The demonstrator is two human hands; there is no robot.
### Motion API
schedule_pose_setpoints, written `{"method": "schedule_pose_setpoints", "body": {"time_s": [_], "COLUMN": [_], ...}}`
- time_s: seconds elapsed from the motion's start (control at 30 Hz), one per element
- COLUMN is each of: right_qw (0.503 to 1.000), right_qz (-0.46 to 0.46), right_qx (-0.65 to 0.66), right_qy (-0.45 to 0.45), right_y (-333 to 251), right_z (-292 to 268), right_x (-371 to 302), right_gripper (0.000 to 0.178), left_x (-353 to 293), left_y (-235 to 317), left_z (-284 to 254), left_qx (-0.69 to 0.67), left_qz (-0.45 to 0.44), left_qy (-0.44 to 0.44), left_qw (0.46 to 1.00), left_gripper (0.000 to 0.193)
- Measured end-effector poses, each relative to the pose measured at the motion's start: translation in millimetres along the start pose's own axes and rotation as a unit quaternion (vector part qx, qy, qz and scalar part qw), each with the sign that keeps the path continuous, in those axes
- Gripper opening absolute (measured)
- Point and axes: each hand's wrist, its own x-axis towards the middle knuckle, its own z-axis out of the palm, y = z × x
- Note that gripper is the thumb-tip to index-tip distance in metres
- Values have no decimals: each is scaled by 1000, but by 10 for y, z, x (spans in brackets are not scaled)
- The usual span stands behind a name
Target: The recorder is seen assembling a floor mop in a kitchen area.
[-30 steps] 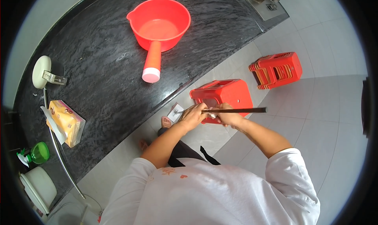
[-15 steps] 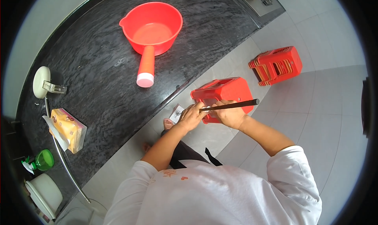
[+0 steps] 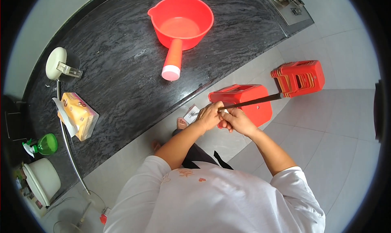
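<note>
A dark stone countertop (image 3: pixel 122 82) curves across the upper left of the view, and pale floor tiles (image 3: pixel 338 123) spread below and to the right of it. The person in a white shirt (image 3: pixel 211 200) stands at the counter's front edge, both forearms reaching forward over the floor. On the floor just past the hands sits a red plastic stool (image 3: pixel 244 100), close against the counter's front edge, and a stack of red stools (image 3: pixel 299 77) stands further right, near it but apart. Near the counter's back edge rests a red dipper (image 3: pixel 182 27) with water in its bowl, its handle pointing toward the front edge. Toward the counter's left end lies a yellow tissue pack (image 3: pixel 78 115), with a white round holder (image 3: pixel 57 64) behind it and a green funnel-like cup (image 3: pixel 45 144) at the far left corner. The left hand (image 3: pixel 209 115) and the right hand (image 3: pixel 238 121) meet, touching each other, both clenched around the near end of a long dark blade (image 3: pixel 254 102), which stretches rightward over the red stool toward the stack.
</note>
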Motion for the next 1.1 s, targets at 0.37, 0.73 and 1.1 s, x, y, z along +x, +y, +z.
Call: {"method": "schedule_pose_setpoints", "body": {"time_s": [0.37,0.73,1.1], "right_qw": [907,958,944], "right_qz": [-368,-214,-180], "right_qx": [-202,187,275], "right_qy": [32,-35,-3], "right_y": [59,293,998], "right_z": [-154,-245,858], "right_x": [209,537,708], "right_gripper": [27,20,29], "left_x": [-7,-235,-836], "left_y": [-48,228,279], "left_z": [-120,-458,-515], "left_qx": [-2,134,79], "left_qz": [-11,88,-44], "left_qy": [-86,68,83], "left_qw": [996,985,992], "left_gripper": [33,17,12]}}
